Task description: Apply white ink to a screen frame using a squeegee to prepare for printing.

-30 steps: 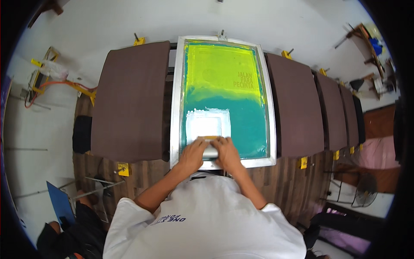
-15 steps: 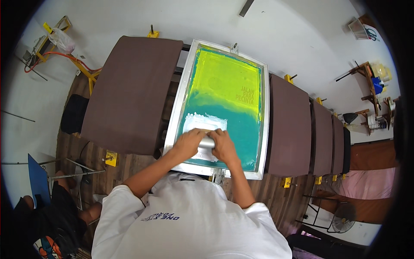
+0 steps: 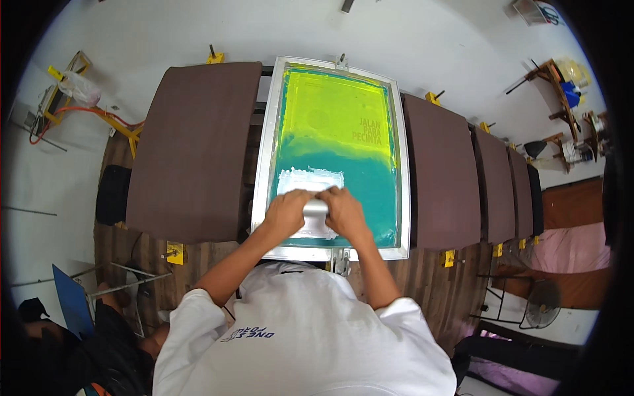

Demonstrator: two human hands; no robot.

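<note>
Both my hands are closed around a silver-handled squeegee, side by side near the front of a screen-printing frame. My left hand wraps its left end and my right hand its right end. Their fingers hide much of the handle, and the blade's edge cannot be made out. White ink lies in a patch on the mesh, ahead of the squeegee and also between it and my body. The printing screen has a silver metal frame; its mesh is yellow-green at the far part and teal at the near part.
A brown printing board flanks the screen on the left, with several more in a row on the right, starting with the nearest board. Yellow brackets stick out along the edges. A person sits at lower left; a fan stands at lower right.
The whole view has shifted and turned slightly, so the screen sits a little further left and higher. Both hands keep their hold on the squeegee, which has hardly moved on the mesh.
</note>
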